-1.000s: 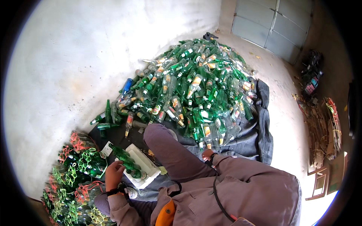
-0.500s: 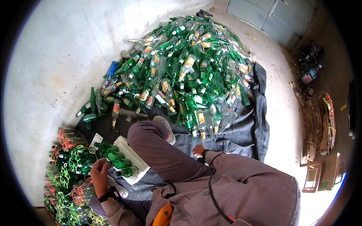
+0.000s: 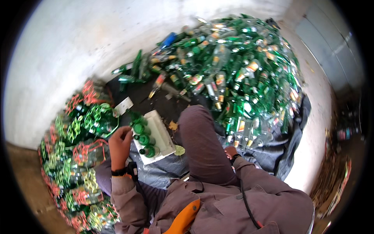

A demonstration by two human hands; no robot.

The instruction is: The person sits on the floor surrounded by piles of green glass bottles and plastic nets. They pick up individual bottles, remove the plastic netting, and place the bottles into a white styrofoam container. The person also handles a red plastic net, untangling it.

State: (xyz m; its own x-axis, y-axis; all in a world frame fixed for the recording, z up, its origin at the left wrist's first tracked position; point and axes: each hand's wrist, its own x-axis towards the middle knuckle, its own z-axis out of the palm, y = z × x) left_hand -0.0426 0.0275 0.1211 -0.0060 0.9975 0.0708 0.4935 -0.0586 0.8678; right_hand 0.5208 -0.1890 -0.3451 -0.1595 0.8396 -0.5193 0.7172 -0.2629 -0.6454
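Left hand, left of center: fingers curled, nothing visible in it, right beside the row of green bottles on the white foam tray; can't tell if it's touching them. Right hand, just right of center, is partly behind the knee, grip can't be told. Farther out: tied bottle bundles at left and lower left, big loose bottle pile upper right, black sheet under the pile.

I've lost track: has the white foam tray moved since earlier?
No, not noticeably: the white foam tray keeps its place relative to the tied bottle bundles.
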